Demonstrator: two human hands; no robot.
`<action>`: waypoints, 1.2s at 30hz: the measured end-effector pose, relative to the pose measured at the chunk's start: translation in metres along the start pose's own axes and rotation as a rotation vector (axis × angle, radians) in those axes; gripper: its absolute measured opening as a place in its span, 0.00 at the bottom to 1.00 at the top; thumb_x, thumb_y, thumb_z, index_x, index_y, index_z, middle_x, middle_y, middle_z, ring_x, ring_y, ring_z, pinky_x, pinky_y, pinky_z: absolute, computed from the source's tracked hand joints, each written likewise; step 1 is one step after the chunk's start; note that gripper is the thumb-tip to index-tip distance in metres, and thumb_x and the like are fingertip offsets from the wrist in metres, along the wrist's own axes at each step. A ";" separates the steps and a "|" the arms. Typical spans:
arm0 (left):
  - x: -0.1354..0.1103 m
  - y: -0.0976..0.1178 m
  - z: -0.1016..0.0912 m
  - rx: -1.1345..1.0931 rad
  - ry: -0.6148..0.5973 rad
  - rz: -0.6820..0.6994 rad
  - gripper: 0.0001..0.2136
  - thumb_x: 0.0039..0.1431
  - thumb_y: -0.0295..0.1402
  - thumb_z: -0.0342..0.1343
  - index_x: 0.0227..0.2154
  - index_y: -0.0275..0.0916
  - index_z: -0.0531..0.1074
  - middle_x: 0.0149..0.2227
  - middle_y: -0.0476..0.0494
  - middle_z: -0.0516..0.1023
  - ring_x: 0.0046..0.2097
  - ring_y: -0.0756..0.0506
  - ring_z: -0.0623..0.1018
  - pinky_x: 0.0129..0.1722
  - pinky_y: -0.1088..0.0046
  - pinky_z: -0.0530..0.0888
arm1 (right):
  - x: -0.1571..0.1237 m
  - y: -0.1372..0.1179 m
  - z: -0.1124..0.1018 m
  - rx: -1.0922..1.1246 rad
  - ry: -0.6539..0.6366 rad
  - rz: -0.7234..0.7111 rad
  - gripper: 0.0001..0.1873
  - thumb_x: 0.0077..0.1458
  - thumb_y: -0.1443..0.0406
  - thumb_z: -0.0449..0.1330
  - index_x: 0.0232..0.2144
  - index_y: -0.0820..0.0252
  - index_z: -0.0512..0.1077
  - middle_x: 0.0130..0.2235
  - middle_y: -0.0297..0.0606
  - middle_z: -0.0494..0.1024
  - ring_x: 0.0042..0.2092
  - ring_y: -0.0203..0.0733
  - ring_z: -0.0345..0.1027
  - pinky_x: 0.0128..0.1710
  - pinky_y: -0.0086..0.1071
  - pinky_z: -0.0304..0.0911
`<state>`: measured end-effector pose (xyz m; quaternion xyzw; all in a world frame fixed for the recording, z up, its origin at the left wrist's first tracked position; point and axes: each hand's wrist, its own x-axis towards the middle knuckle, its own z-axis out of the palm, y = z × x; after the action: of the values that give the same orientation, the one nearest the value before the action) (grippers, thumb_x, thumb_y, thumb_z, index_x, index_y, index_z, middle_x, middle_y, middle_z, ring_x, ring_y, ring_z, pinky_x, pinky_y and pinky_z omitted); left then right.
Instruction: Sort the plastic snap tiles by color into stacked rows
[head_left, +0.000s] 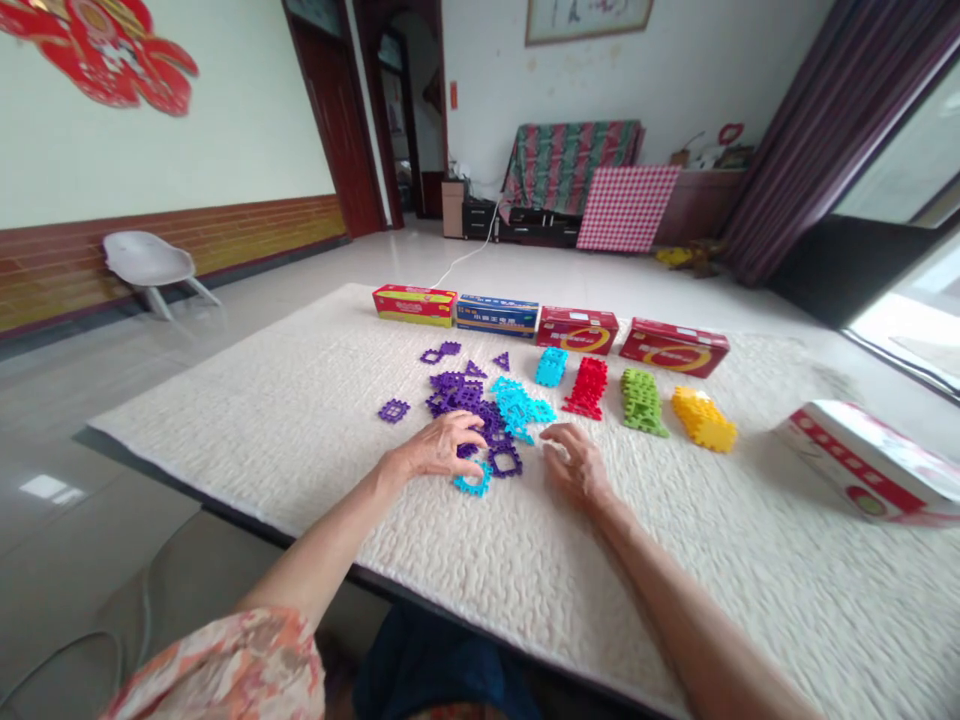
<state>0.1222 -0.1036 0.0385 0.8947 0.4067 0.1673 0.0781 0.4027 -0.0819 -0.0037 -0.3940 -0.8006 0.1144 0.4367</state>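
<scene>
My left hand (444, 444) reaches over the near edge of a heap of purple interlocking plastic tiles (456, 392), fingers apart. Just under its fingertips lies a light blue frame-shaped tile (475, 484); whether they touch I cannot tell. My right hand (571, 462) rests on the cream cover to the right of the heap, fingers curved and apart, holding nothing that I can see. Between the hands and a little beyond them is a loose cluster of light blue tiles (514, 404). A purple square frame tile (505, 461) lies between the hands.
Sorted stacks stand to the right: light blue (552, 367), red (586, 388), green (643, 402) and yellow (703, 419). Behind them several cartons form a row, including a blue box (496, 317). A white and red box (870, 462) sits at the right.
</scene>
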 end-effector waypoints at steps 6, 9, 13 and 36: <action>-0.017 0.001 0.005 0.061 -0.039 0.014 0.27 0.45 0.46 0.67 0.48 0.41 0.76 0.61 0.35 0.66 0.64 0.34 0.63 0.63 0.53 0.61 | -0.011 -0.072 0.023 -0.062 -0.291 -0.268 0.16 0.55 0.65 0.58 0.47 0.57 0.69 0.49 0.45 0.72 0.52 0.50 0.65 0.54 0.48 0.60; -0.020 0.000 0.010 0.044 -0.047 0.000 0.27 0.46 0.47 0.66 0.49 0.39 0.75 0.63 0.35 0.64 0.65 0.34 0.62 0.63 0.54 0.61 | -0.012 -0.081 0.030 -0.099 -0.334 -0.257 0.20 0.53 0.62 0.60 0.50 0.57 0.67 0.52 0.48 0.70 0.55 0.53 0.62 0.55 0.52 0.57; -0.022 -0.003 0.016 -0.008 -0.036 -0.008 0.26 0.46 0.48 0.66 0.47 0.40 0.76 0.64 0.35 0.63 0.66 0.34 0.61 0.64 0.54 0.59 | -0.013 -0.080 0.035 -0.056 -0.353 -0.194 0.19 0.54 0.64 0.60 0.49 0.57 0.67 0.52 0.47 0.69 0.54 0.51 0.63 0.53 0.48 0.61; -0.044 -0.040 -0.014 0.076 -0.060 -0.295 0.21 0.43 0.37 0.64 0.43 0.39 0.76 0.64 0.36 0.63 0.65 0.33 0.61 0.64 0.55 0.61 | 0.034 -0.083 0.090 0.044 -0.336 -0.288 0.15 0.54 0.66 0.61 0.45 0.57 0.69 0.50 0.45 0.72 0.52 0.48 0.66 0.52 0.44 0.63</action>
<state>0.0620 -0.1099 0.0305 0.8321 0.5374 0.1117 0.0800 0.2775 -0.0978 0.0076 -0.2414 -0.9075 0.1326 0.3173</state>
